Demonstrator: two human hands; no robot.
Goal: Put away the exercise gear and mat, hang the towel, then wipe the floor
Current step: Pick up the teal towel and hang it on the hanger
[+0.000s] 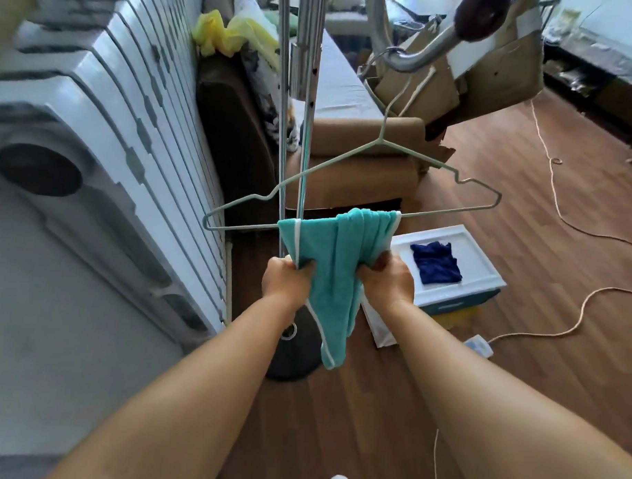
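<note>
A teal towel (337, 261) with white edging hangs folded over the bottom bar of a pale wire hanger (349, 179), just above the middle of the view. The hanger's hook rises toward 12 o'clock, up to a curved metal tube (417, 53); whether it actually rests on the tube is hard to tell. The left hand (288, 279) clenches the towel's left edge, fingers curled into the cloth, and the right hand (386, 281) grasps the bunched right side in the same way. The towel's lower end dangles between the forearms. Behind it stand thin metal poles (306, 77) on a dark round base (294, 349). At 9 o'clock runs a white ribbed radiator (132, 132). At 3 o'clock from the hands, a white box (475, 259) sits on the wooden floor (540, 247) with a crumpled dark blue cloth (436, 263) lying on its lid. A tan cord (553, 176) trails across the floor farther right.
</note>
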